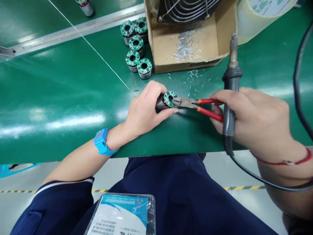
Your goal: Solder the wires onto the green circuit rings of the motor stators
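My left hand point(146, 109) is wrapped round a small motor stator point(160, 103), tilted so that its green ring-shaped circuit board faces right. In my right hand point(259, 114) are diagonal cutters point(210, 112) with red handles, their jaws at the board's edge. The same hand also holds a soldering iron point(229, 107), its tip pointing away from me and its cable running down past the wrist. Whether the jaws grip a wire or pin is too small to tell.
Several more stators point(144, 68) stand on the green bench beside a cardboard box point(186, 67) with a fan point(188, 9) and wire clippings. Loose clippings point(193, 76) lie before the box. A large tape roll point(244, 29) is at the right; another stator point(85, 7) is far left.
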A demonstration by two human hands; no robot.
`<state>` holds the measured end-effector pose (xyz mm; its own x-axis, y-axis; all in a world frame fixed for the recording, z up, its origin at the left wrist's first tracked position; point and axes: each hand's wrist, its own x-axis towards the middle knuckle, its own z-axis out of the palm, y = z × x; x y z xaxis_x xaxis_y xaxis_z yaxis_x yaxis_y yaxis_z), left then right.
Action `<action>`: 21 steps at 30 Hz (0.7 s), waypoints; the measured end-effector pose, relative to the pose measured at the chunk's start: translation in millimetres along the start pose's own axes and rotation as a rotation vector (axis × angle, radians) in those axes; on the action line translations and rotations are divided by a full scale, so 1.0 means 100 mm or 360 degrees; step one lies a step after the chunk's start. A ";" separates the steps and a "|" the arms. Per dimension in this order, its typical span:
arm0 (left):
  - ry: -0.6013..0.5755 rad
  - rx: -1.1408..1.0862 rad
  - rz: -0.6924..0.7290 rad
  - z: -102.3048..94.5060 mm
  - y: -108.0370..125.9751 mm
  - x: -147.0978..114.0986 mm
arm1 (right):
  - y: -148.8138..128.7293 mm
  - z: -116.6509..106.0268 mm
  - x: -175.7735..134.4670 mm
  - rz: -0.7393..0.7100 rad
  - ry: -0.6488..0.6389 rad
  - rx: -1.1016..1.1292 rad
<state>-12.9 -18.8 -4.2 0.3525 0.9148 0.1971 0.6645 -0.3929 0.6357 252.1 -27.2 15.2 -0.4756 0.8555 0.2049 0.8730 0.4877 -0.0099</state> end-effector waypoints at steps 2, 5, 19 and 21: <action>0.0073 -0.0023 0.0020 -0.03 -0.01 0.01 | -0.01 0.05 0.04 0.0148 0.0118 -0.0028; 0.0246 -0.0011 0.0073 -0.16 -0.11 0.06 | 0.02 0.14 0.18 0.0497 0.0075 -0.0101; 0.0552 0.0207 -0.0820 -1.00 -1.41 1.59 | 0.16 0.19 0.54 0.0948 0.0443 0.0633; 0.0504 0.0275 -0.0889 -1.11 -1.43 1.68 | 0.20 0.25 0.56 0.1172 0.0540 0.0895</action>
<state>-121.9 201.1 21.4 -0.2689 0.9581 0.0992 0.7964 0.1633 0.5823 240.7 34.9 1.8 0.2994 0.9261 0.2297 0.7178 -0.0600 -0.6937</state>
